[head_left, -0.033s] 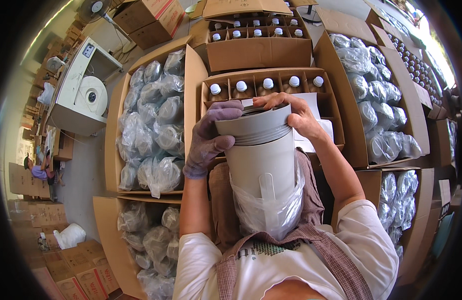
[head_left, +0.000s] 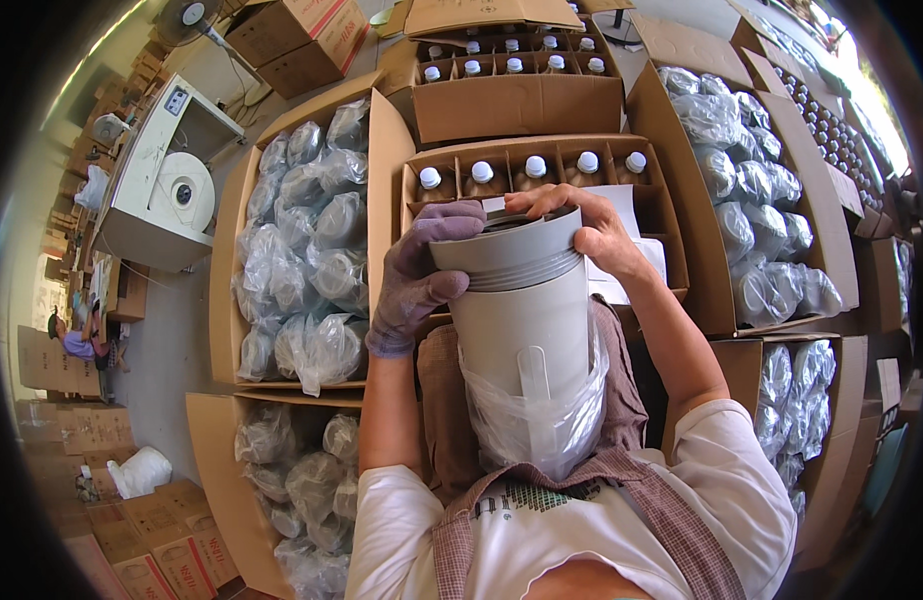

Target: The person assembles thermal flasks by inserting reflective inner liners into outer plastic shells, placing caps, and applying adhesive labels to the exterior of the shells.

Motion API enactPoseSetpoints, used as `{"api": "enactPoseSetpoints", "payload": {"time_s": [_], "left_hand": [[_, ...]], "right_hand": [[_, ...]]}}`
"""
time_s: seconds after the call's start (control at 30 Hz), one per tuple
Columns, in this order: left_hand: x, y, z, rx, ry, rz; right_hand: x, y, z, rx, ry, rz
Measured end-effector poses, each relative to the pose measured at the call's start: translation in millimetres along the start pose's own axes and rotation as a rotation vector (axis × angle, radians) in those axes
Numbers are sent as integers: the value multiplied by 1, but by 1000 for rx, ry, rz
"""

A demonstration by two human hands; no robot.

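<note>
A pale grey plastic cylinder [head_left: 517, 325] stands tilted at my lap, with a darker grey ring-shaped collar [head_left: 522, 252] around its top and thread-like ridges below the collar. My left hand [head_left: 414, 280], in a purple-grey glove, grips the collar from the left, thumb below and fingers over the rim. From the other side my bare right hand [head_left: 594, 228] holds the collar, its fingers curled across the top edge and the thumb on the outer wall. A clear plastic bag [head_left: 542, 430] is bunched around the cylinder's lower half. The inside of the opening is mostly hidden.
In front is a divided carton [head_left: 542, 150] of white-capped bottles, with white paper [head_left: 622, 205] on it. A second bottle carton [head_left: 522, 105] stands behind. Cartons of bagged parts flank me at left [head_left: 222, 330] and right [head_left: 717, 270]. Farther left are a white machine [head_left: 147, 235] and a person [head_left: 79, 342].
</note>
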State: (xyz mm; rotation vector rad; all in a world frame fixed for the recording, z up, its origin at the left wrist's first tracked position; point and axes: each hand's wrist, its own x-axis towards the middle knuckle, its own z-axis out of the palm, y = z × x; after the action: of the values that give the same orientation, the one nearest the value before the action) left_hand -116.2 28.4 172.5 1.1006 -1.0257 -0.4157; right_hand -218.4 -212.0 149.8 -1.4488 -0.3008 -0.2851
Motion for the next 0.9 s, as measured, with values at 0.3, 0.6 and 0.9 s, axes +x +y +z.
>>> {"api": "enactPoseSetpoints", "payload": {"time_s": [0.3,0.6,0.9], "left_hand": [[-7,-6,4,99,35,13],[-12,-38,4,-61,52,140],[12,-6,23,540,499,-350]], "right_hand": [[-4,7,0,-27,-17,-35],[-15,-7,11,-215,35,-38],[-19,-68,34,-462,260,-137]]}}
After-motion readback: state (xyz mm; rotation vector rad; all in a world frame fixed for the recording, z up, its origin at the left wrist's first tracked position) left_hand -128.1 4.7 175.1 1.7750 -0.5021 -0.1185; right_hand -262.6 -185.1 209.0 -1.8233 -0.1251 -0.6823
